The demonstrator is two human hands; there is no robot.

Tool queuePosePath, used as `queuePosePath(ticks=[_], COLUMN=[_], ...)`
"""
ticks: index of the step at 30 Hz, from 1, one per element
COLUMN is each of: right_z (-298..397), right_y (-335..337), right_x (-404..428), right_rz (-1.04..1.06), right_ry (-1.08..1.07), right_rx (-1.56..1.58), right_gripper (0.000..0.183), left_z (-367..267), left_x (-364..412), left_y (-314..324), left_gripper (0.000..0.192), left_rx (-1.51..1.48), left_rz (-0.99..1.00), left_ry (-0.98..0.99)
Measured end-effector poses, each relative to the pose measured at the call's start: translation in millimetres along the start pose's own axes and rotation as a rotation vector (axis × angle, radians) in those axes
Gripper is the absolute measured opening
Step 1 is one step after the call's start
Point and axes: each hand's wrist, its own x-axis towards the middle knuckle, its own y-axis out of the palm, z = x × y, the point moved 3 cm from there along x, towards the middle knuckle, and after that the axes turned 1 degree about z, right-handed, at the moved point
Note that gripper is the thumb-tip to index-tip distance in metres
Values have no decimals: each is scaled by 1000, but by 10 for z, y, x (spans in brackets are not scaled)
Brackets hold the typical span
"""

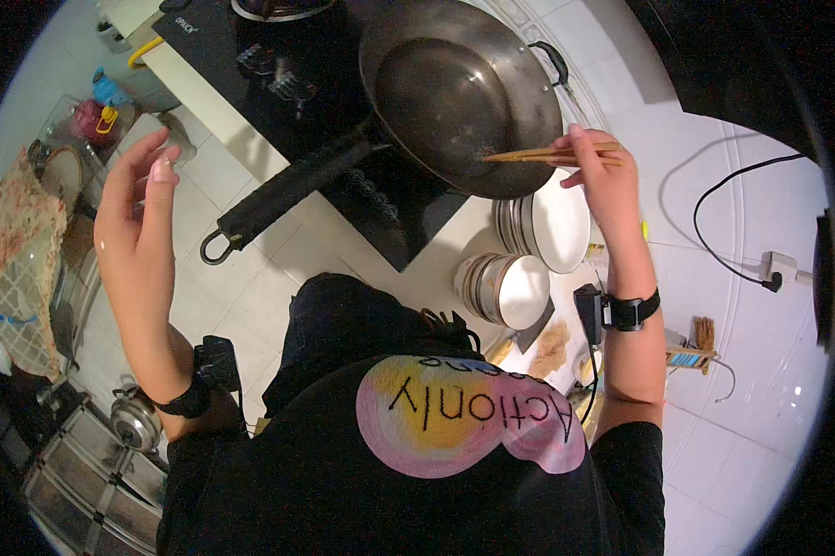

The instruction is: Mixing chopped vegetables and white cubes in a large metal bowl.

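My right hand [595, 167] holds a pair of wooden chopsticks [522, 155], whose tips are inside a large dark metal wok [445, 104] near its lower right wall. Small light bits lie by the tips. The wok sits over a black gas hob [403, 215]; its long black handle [292, 184] points down-left and ends in a metal ring. My left hand [139, 187] is raised left of that handle, holding nothing, with its fingers bent and apart and a small white speck on it.
Stacked white plates [560, 222] and stacked bowls [522, 292] stand on the counter below the wok's right side. A black cord runs to a wall socket [779, 267]. At left are a patterned cloth cover [25, 278] and a steel pot [136, 417].
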Motion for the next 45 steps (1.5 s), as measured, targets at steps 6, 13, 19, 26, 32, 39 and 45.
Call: queuePosePath(ticks=[6,13,19,26,32,39,45], right_z=[-35,-29,-6,-99,-81,-21,204], right_y=[78,55,113,49,86,222,256], right_x=[-22,-12,8,58,120,38,-102], right_rz=[-17,-88,-98,-123,-28,-43,45], right_ry=[-74,-139,-103,-149,-55,-185,-16], right_rx=[-54,-41,-126,-104,-182,-163,-286], right_gripper=[28,30,29,34,31,28,22], left_z=[-20,-20,9,71,92,132,104], left_x=[-22,-27,-2,-13,-16,-40,-37], left_y=[23,7,-74,-147,-219,-218,-228], left_gripper=[31,36,36,37,38,38,37], left_rx=[-106,-56,-40,-15,-14,3,3], left_rz=[27,25,-24,-65,-78,-66,-72], left_ry=[-9,-11,-21,-28,-34,-41,-57])
